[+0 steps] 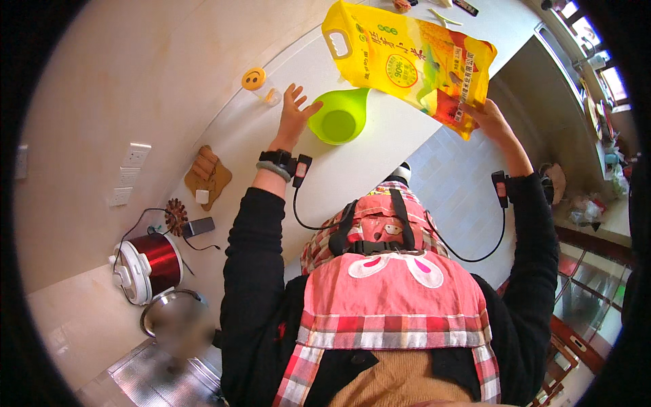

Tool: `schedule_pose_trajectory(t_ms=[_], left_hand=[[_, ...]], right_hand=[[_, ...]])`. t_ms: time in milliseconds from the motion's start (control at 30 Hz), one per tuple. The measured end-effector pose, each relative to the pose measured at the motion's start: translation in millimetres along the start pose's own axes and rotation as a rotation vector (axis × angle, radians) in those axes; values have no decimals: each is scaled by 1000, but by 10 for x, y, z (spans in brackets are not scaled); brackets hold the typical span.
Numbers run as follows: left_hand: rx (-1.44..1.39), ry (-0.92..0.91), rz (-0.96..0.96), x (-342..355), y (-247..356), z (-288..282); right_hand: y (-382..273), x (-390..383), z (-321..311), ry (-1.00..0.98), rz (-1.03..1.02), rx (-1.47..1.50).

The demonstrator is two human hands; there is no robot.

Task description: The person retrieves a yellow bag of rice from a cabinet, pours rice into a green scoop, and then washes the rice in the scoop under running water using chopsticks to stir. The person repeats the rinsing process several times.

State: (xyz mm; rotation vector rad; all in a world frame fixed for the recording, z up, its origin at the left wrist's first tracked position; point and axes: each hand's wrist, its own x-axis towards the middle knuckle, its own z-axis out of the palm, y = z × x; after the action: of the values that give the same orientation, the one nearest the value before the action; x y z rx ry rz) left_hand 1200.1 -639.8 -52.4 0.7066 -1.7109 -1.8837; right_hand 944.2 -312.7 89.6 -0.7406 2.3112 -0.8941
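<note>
My left hand (294, 117) has its fingers apart beside a green pouring bowl (339, 122) on the white counter (376, 152); its thumb is at the bowl's rim, and I cannot tell if it touches. My right hand (490, 121) grips the lower right corner of a large yellow plastic bag (380, 47) with a handle cutout, which lies across the far part of the counter and reaches past its edge. A small clear jar with a yellow smiley lid (253, 79) stands behind my left hand.
A red rice cooker (161, 266), a blurred metal pot (156, 308), wooden boards (213, 183) and cords are at the left by the wall. Small items lie at the far end. Tiled floor (447, 197) shows below the counter edge; a worktop with clutter (586, 210) is at right.
</note>
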Motion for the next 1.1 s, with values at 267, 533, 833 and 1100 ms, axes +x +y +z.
schedule_pose_trajectory(t_ms=[267, 533, 833, 1100], left_hand=[[59, -6, 37, 213, -94, 68], [357, -114, 46, 198, -220, 34], [-407, 26, -288, -82, -283, 108], [-613, -20, -303, -126, -436, 219]], right_hand=[[-178, -208, -6, 114, -155, 111], [-751, -247, -65, -105, -284, -326], [-941, 141, 44, -42, -424, -78], [-960, 201, 99, 41, -469, -36]])
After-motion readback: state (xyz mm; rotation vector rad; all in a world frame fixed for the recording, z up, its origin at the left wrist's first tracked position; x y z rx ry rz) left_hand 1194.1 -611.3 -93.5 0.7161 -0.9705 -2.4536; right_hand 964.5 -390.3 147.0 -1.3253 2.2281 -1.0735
